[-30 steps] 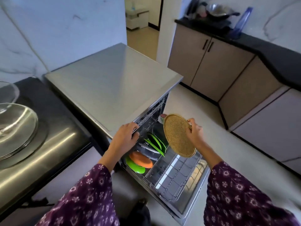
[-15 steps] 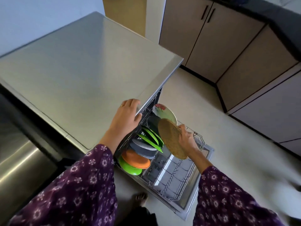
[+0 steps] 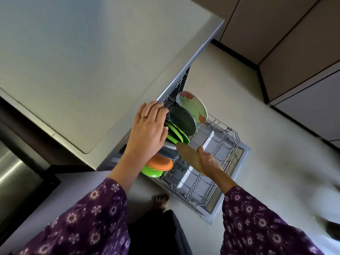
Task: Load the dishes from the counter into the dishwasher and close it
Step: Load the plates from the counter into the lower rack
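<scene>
The right hand [image 3: 207,161] grips the brown plate [image 3: 186,151] by its rim and holds it on edge, I think to slide it between the rack [image 3: 217,150] wires, just beside the green plates [image 3: 176,134]. The left hand [image 3: 147,129], fingers straight and holding nothing, leans on the dishwasher [image 3: 110,70] edge, probably for support.

Beyond the fingers [image 3: 155,108] and out to their right spreads a pale, smooth floor [image 3: 266,144] under soft, even light. Farther off on that side stand beige cabinet doors [image 3: 276,34] in two runs meeting at a corner, with a dark plinth [image 3: 237,56] along their foot.
</scene>
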`<state>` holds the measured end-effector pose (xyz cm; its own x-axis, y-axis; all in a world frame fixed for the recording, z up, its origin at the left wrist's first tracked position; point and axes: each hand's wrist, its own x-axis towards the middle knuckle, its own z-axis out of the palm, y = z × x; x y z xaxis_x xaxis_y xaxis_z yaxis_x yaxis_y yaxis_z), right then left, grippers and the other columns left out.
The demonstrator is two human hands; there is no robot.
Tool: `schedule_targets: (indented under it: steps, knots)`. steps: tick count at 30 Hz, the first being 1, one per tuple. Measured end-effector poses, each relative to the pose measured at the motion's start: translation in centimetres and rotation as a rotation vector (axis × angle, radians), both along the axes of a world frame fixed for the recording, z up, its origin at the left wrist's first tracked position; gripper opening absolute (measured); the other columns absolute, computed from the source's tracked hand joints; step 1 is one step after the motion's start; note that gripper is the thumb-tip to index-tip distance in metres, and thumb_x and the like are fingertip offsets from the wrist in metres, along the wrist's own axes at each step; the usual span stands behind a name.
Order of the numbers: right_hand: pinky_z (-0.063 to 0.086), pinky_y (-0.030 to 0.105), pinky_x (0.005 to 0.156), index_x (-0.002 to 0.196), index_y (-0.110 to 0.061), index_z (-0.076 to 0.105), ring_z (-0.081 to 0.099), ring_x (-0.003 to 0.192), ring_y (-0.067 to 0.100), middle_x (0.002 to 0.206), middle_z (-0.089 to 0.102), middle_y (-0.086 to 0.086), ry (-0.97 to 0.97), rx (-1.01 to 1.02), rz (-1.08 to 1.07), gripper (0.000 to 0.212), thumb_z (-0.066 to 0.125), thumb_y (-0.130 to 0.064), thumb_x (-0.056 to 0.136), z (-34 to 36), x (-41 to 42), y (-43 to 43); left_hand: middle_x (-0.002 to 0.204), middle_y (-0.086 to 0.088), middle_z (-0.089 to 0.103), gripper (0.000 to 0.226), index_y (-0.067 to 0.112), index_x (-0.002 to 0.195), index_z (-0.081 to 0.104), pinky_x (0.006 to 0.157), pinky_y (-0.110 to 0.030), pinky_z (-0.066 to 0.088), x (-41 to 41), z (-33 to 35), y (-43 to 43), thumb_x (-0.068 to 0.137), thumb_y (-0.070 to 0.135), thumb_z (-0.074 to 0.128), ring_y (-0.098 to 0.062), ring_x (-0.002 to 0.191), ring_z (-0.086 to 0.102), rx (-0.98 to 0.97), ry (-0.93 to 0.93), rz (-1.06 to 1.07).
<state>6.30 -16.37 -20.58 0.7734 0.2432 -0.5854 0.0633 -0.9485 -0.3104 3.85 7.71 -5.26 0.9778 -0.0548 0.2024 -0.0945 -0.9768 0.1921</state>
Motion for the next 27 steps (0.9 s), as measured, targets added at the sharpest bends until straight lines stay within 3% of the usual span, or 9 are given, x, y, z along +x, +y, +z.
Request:
schedule_targets:
  steps: [3,9,12,15,18,22,27]
  knots:
    - [0.037,0.018,0.047,0.121,-0.007,0.038,0.054,0.059,0.018,0.077,0.058,0.01,0.067,0.074,0.093,0.023,0.038,-0.015,0.1,-2.0,-2.3,-1.1,0.132,-0.011,0.05,0.039,0.008,0.122,0.053,0.114,-0.047,0.022,-1.4,-0.6,-0.3,0.085,0.02,0.06,-0.027,0.132,0.037,0.051,-0.005,0.031]
    - [0.039,0.022,0.054,0.127,-0.01,0.034,0.052,0.056,0.012,0.067,0.047,-0.004,0.106,0.067,0.175,0.033,0.046,-0.012,0.096,-6.2,-7.5,-3.0,0.139,-0.015,0.042,0.042,0.008,0.124,0.049,0.112,-0.054,0.018,-4.3,-1.0,-0.6,0.085,0.022,0.06,-0.036,0.131,0.034,0.057,-0.07,0.249]
    - [0.035,0.015,0.05,0.124,-0.007,0.039,0.06,0.063,0.022,0.062,0.042,-0.007,0.091,0.055,0.231,0.029,0.045,-0.011,0.096,-7.8,-9.2,-3.5,0.14,-0.016,0.041,0.045,0.008,0.126,0.047,0.112,-0.055,0.019,-5.1,-1.1,-0.7,0.084,0.022,0.059,-0.038,0.132,0.035,0.066,-0.071,0.294]
    - [0.042,0.016,0.052,0.132,-0.005,0.035,0.064,0.068,0.029,0.08,0.063,0.007,0.069,0.065,0.261,0.036,0.044,-0.007,0.097,-8.4,-10.8,-3.1,0.142,-0.017,0.04,0.048,0.007,0.127,0.046,0.114,-0.053,0.02,-5.6,-1.3,-0.7,0.084,0.024,0.059,-0.039,0.134,0.033,0.095,-0.085,0.289]
    - [0.047,0.032,0.067,0.134,-0.011,0.034,0.056,0.071,0.024,0.108,0.063,0.017,0.047,-0.008,0.196,0.039,0.039,-0.005,0.096,-9.6,-11.5,-2.3,0.145,-0.016,0.037,0.053,0.006,0.13,0.044,0.114,-0.051,0.019,-5.7,-1.7,-0.6,0.084,0.028,0.06,-0.037,0.136,0.03,0.126,-0.074,0.279]
    - [0.051,0.027,0.061,0.132,-0.01,0.027,0.053,0.062,0.016,0.09,0.065,0.012,0.07,-0.001,0.248,0.041,0.043,-0.002,0.095,-12.2,-12.9,-1.3,0.148,-0.016,0.034,0.058,0.005,0.134,0.041,0.115,-0.049,0.019,-5.9,-2.2,-0.1,0.085,0.028,0.062,-0.036,0.137,0.029,0.14,-0.097,0.26]
    - [0.044,0.022,0.066,0.129,-0.013,0.027,0.053,0.07,0.018,0.095,0.064,0.012,0.021,-0.054,0.202,0.036,0.039,-0.002,0.096,-14.4,-14.1,0.1,0.147,-0.016,0.036,0.059,0.002,0.135,0.041,0.116,-0.046,0.02,-6.1,-2.7,0.7,0.085,0.025,0.062,-0.034,0.137,0.032,0.159,-0.155,0.22]
